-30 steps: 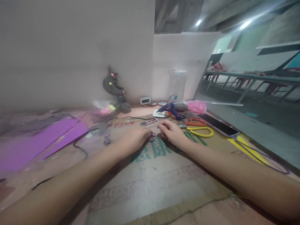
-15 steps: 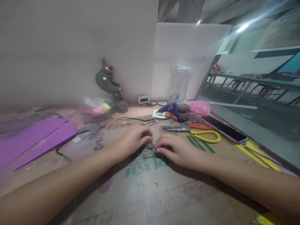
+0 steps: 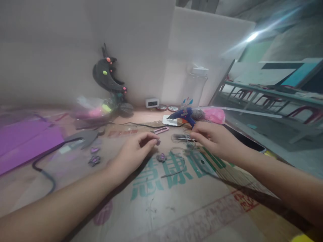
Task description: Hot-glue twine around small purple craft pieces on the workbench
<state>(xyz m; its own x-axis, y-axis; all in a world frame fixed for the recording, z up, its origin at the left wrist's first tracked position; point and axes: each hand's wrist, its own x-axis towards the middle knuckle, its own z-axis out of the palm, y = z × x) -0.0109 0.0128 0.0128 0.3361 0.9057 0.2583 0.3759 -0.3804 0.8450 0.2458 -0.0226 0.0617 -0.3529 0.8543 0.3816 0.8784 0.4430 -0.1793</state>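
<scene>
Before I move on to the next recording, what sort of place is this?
Probably a craft workroom or classroom: a blue glue gun and purple sheets lie close by, and a long table with red stools stands farther off.

Left hand [image 3: 135,147] in a pinch; right hand [image 3: 216,139] curled, apart

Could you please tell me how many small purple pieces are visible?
4: one piece pinched in the left hand, a second piece between it and the right hand, and, left of both, a third piece with a fourth piece nearer. Hands may hide more.
</scene>
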